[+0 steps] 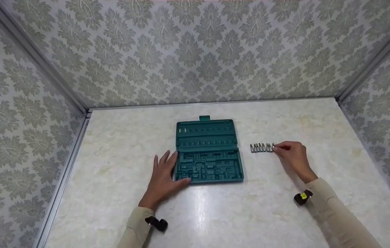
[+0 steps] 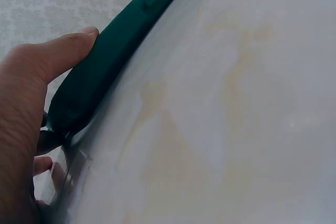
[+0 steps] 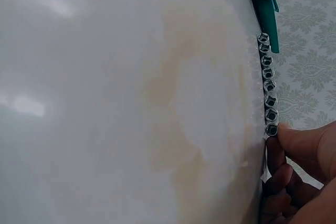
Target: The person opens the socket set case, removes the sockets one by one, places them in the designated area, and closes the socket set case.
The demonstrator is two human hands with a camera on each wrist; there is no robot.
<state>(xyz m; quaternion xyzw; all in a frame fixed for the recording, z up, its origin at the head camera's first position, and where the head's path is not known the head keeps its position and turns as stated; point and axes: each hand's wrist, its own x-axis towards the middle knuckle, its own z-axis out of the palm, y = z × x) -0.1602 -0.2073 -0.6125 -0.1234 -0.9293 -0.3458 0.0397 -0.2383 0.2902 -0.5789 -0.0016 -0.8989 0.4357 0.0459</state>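
Observation:
A green plastic tool case (image 1: 210, 166) lies unfolded on the table, its moulded slots facing up. My left hand (image 1: 164, 181) rests at its near left corner, thumb on the front rim and fingers spread along the left side. In the left wrist view, the thumb (image 2: 79, 48) presses the case's edge. To the right of the case, several small metal bit sockets (image 1: 259, 148) form a row. Their square-holed ends (image 3: 268, 73) show in the right wrist view. My right hand (image 1: 294, 155) pinches the bit socket (image 3: 271, 129) at the right end between thumb and forefinger.
A pale marbled table (image 1: 129, 137) bears everything. Patterned wall panels (image 1: 210, 51) stand behind and at both sides, with metal strips at the corners. The case lid (image 1: 207, 134) lies back with its latch (image 1: 204, 118) toward the back wall.

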